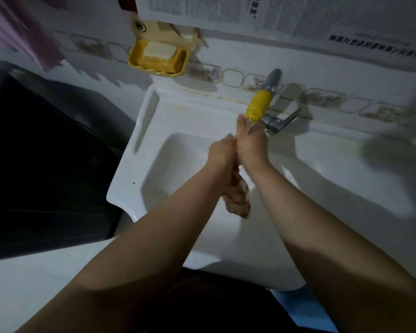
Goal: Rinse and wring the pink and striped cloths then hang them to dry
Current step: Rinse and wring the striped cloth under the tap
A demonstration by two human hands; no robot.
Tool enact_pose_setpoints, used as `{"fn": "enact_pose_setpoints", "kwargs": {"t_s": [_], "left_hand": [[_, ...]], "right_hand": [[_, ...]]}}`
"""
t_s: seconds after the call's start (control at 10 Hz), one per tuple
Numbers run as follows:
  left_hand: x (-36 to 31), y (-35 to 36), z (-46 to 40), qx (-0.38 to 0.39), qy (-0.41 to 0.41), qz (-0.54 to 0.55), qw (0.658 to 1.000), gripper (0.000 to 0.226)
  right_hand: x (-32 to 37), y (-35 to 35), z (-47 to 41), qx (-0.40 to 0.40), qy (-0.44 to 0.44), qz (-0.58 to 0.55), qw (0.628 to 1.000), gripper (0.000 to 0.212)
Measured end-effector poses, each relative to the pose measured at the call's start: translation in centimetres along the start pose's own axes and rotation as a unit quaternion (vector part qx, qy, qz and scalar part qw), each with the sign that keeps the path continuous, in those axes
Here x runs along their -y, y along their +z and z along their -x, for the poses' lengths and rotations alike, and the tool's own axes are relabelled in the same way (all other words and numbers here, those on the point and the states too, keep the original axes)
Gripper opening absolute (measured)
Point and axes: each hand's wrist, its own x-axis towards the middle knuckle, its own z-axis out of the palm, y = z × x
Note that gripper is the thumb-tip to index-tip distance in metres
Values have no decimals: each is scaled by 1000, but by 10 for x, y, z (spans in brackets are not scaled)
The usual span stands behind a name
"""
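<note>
Both hands meet over the white sink [154,121], just below the tap's yellow spout [258,104]. My left hand [222,152] and my right hand [251,145] grip a twisted striped cloth [238,195]. Its brownish, pale-banded tail hangs down between my wrists into the basin. The part inside the hands is hidden. A pink cloth [22,30] hangs, blurred, at the top left against the wall.
A grey tap with a lever handle [283,121] juts from the tiled wall. A yellow soap dish [157,57] with a white bar hangs left of it. Printed paper covers the upper wall. A dark appliance [46,152] stands left of the sink.
</note>
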Motion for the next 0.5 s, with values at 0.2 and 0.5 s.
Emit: {"fn": "enact_pose_setpoints", "kwargs": {"t_s": [0.2,0.5], "left_hand": [[10,-8,-3,37,17,-58,997,47],[45,-51,-20,8,27,63,998,8]], "right_hand": [[-12,-8,2,-16,-55,69,996,44],[-4,-35,-2,77,81,-112,987,47]]}}
